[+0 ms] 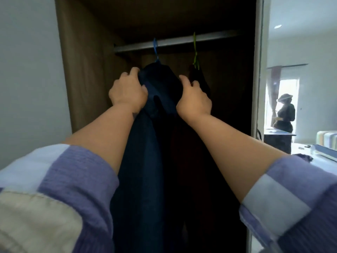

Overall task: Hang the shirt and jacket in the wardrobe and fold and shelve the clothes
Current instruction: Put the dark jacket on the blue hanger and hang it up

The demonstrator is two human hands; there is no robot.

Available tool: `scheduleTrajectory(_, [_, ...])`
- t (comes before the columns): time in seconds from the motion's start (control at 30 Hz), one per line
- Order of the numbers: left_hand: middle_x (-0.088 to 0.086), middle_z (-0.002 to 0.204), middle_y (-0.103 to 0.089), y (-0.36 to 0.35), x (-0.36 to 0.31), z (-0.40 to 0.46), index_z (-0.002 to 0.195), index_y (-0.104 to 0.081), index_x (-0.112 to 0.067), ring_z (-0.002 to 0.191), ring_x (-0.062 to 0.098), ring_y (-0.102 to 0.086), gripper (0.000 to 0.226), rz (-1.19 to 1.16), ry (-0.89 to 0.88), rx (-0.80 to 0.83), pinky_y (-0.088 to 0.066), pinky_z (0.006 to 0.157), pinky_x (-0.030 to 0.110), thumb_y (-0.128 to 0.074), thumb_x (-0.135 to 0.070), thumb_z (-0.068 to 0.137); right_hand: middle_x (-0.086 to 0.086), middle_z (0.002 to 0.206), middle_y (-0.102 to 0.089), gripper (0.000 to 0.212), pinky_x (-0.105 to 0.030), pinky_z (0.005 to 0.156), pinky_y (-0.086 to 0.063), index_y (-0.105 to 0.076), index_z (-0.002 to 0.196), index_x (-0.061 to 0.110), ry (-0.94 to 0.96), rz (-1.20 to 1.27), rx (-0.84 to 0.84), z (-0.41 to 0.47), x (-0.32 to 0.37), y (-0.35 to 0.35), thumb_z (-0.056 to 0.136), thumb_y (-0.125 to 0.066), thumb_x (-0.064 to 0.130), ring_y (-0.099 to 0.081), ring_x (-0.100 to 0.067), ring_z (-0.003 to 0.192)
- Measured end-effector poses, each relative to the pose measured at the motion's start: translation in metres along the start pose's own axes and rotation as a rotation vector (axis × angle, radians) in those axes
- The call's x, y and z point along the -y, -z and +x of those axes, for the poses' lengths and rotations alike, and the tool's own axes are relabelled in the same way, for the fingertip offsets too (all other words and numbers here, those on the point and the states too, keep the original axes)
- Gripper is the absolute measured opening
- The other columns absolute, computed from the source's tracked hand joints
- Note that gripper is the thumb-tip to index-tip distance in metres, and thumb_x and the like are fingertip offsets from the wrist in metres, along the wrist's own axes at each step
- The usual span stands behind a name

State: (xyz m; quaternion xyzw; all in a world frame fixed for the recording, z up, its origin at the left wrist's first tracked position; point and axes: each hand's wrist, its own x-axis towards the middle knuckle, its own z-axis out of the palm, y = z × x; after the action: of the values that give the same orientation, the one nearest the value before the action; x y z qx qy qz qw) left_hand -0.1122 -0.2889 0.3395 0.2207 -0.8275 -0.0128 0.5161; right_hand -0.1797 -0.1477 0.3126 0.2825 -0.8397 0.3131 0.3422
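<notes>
Purple-striped sleeves [76, 179] reach into the open wardrobe [87, 52], left hand [127, 90] and right hand [194, 96] each gripping a shoulder of the navy garment [145, 152] between them, hung by a blue hanger [155, 50] on the rail [175, 42] above, beside a green hanger [195, 52] carrying a darker garment [204, 83].

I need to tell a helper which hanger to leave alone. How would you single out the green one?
Look along the wardrobe's metal rail. Two hangers hook over it; the green hanger is the right-hand one, carrying a dark garment no hand touches, unlike the blue hanger.
</notes>
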Motion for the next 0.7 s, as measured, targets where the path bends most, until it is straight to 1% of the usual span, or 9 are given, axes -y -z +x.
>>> scheduleTrajectory(0.07, [0.015, 0.130, -0.050, 0.005, 0.004, -0.030, 0.142, -0.031, -0.022, 0.112, 0.036, -0.053, 0.053, -0.037, 0.068, -0.009, -0.045, 0.078, 0.041, -0.050, -0.033, 0.094, -0.014, 0.149, -0.027, 0.084, -0.034, 0.067, -0.043, -0.010, 0.150, 0.036, 0.009, 0.020, 0.037, -0.025, -0.005, -0.005, 0.086, -0.060, 0.014, -0.055, -0.032, 0.108])
scheduleTrajectory(0.1, [0.015, 0.129, -0.051, 0.008, 0.006, -0.047, 0.143, -0.028, -0.021, 0.111, 0.036, -0.054, 0.056, -0.046, 0.098, 0.007, -0.045, 0.078, 0.040, -0.052, -0.031, 0.094, -0.015, 0.154, -0.018, 0.087, -0.036, 0.073, -0.045, -0.007, 0.150, 0.037, 0.013, 0.002, 0.052, -0.037, -0.007, -0.008, 0.085, -0.063, 0.017, -0.051, -0.033, 0.116])
scheduleTrajectory(0.13, [0.014, 0.128, -0.052, 0.011, 0.008, -0.064, 0.143, -0.027, -0.020, 0.110, 0.035, -0.054, 0.057, -0.037, 0.124, 0.032, -0.044, 0.077, 0.040, -0.052, -0.028, 0.093, -0.016, 0.157, -0.008, 0.090, -0.040, 0.086, -0.044, -0.006, 0.150, 0.037, 0.023, -0.035, 0.054, -0.049, -0.009, -0.011, 0.084, -0.064, 0.021, -0.041, -0.036, 0.127])
scheduleTrajectory(0.2, [0.014, 0.127, -0.053, 0.019, 0.015, -0.099, 0.141, -0.029, -0.019, 0.109, 0.034, -0.055, 0.055, 0.046, 0.193, 0.070, -0.043, 0.076, 0.039, -0.052, -0.022, 0.092, -0.017, 0.159, 0.009, 0.091, -0.048, 0.113, -0.022, -0.006, 0.150, 0.036, 0.082, -0.104, 0.022, -0.073, -0.012, -0.014, 0.083, -0.065, 0.024, -0.012, -0.038, 0.144])
scheduleTrajectory(0.23, [0.014, 0.127, -0.053, 0.024, 0.019, -0.116, 0.140, -0.031, -0.018, 0.110, 0.035, -0.055, 0.053, 0.106, 0.242, 0.072, -0.043, 0.078, 0.039, -0.052, -0.020, 0.091, -0.017, 0.158, 0.014, 0.089, -0.052, 0.116, -0.010, -0.007, 0.151, 0.036, 0.128, -0.112, 0.000, -0.085, -0.013, -0.014, 0.083, -0.064, 0.024, -0.001, -0.038, 0.146])
scheduleTrajectory(0.3, [0.013, 0.128, -0.053, 0.042, 0.029, -0.150, 0.136, -0.036, -0.018, 0.110, 0.036, -0.055, 0.049, 0.220, 0.331, 0.065, -0.045, 0.080, 0.041, -0.050, -0.019, 0.089, -0.016, 0.158, 0.016, 0.085, -0.056, 0.116, 0.000, -0.013, 0.150, 0.034, 0.229, -0.121, -0.024, -0.107, -0.013, -0.014, 0.082, -0.063, 0.023, 0.009, -0.036, 0.146])
scheduleTrajectory(0.4, [0.008, 0.128, -0.053, 0.079, 0.041, -0.202, 0.132, -0.040, -0.019, 0.110, 0.031, -0.053, 0.043, 0.388, 0.405, 0.038, -0.042, 0.080, 0.039, -0.048, -0.019, 0.089, -0.016, 0.158, 0.013, 0.076, -0.058, 0.116, 0.003, -0.021, 0.149, 0.032, 0.346, -0.079, 0.008, -0.138, -0.001, -0.014, 0.084, -0.059, 0.021, 0.009, -0.035, 0.146])
scheduleTrajectory(0.53, [0.004, 0.127, -0.049, 0.145, 0.049, -0.264, 0.130, -0.043, -0.021, 0.113, 0.025, -0.046, 0.043, 0.599, 0.481, -0.063, -0.034, 0.081, 0.036, -0.049, -0.018, 0.087, -0.015, 0.159, -0.004, 0.057, -0.057, 0.117, -0.002, -0.034, 0.142, 0.028, 0.461, 0.154, 0.113, -0.183, 0.049, -0.010, 0.088, -0.054, 0.023, -0.001, -0.032, 0.147])
scheduleTrajectory(0.7, [0.005, 0.132, -0.040, 0.237, 0.070, -0.319, 0.129, -0.044, -0.019, 0.118, 0.027, -0.039, 0.050, 0.768, 0.598, -0.263, -0.035, 0.086, 0.038, -0.054, -0.015, 0.081, -0.010, 0.159, -0.009, 0.052, -0.051, 0.118, -0.003, -0.030, 0.144, 0.029, 0.599, 0.482, 0.325, -0.235, 0.143, 0.023, 0.094, -0.043, 0.035, -0.003, -0.027, 0.146])
